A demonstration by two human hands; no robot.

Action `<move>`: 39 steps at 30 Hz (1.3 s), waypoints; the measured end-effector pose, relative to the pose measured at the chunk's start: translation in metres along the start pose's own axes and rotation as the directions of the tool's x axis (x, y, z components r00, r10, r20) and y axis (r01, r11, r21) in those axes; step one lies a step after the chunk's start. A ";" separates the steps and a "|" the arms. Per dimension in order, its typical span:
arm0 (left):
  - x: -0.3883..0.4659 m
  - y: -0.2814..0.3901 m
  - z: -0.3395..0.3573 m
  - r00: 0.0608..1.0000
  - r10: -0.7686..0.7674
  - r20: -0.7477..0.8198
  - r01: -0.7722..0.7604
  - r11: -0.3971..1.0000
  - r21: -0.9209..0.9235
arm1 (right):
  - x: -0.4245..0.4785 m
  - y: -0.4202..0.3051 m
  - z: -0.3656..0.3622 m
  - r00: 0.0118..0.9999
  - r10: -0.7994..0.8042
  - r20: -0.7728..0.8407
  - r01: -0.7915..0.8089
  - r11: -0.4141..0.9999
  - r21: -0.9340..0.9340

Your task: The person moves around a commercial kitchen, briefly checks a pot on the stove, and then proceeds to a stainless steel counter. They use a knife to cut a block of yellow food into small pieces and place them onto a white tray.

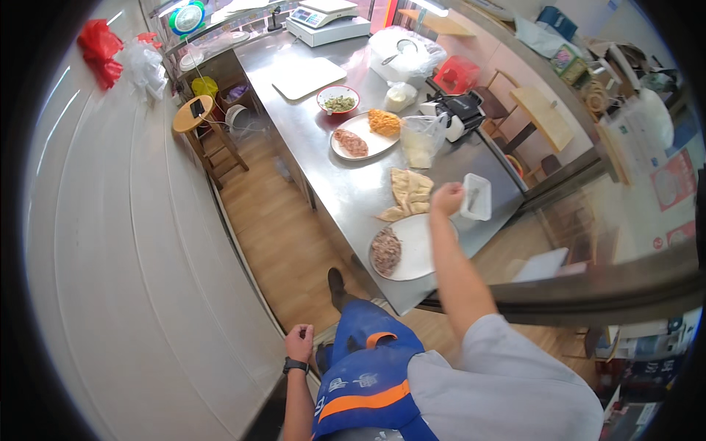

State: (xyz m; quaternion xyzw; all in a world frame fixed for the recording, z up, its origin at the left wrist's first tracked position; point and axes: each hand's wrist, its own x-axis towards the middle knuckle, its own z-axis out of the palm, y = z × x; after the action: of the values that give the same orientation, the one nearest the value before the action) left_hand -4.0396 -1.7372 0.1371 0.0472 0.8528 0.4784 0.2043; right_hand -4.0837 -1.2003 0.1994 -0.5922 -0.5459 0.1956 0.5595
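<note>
My right hand [448, 198] is curled over the steel table, right beside a clear plastic tub [477, 197]; whether something small is inside the fingers cannot be told. Left of it lies a folded piece of tan dough or cloth-like sheet [411, 190]. My forearm partly covers an oval white plate [415, 242] with a mound of brownish minced filling [386, 252]. Farther back, another oval plate [361, 154] bears pinkish meat [351, 143] and an orange crumbly food [384, 122]. My left hand [299, 342] hangs low beside my blue apron, fingers curled, its contents not visible.
On the table [325, 182] stand a red-rimmed bowl of green filling [338, 103], a white board [309, 78], a scale [325, 16], plastic bags [422, 140] and a black-and-white device [458, 113]. A wooden stool [194, 113] with a phone stands at the left, near the white wall.
</note>
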 end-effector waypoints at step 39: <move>0.695 0.051 -0.158 0.801 0.287 0.526 -0.339 0.941 0.003 | -0.081 -0.176 0.153 0.921 0.330 0.207 -0.359 0.925 0.127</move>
State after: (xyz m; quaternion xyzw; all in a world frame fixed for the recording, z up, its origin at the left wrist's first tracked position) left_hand -4.7410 -1.6435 0.0413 0.3242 0.7684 0.4331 0.3419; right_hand -4.3143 -1.2414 0.2776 -0.6113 -0.4640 0.3882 0.5102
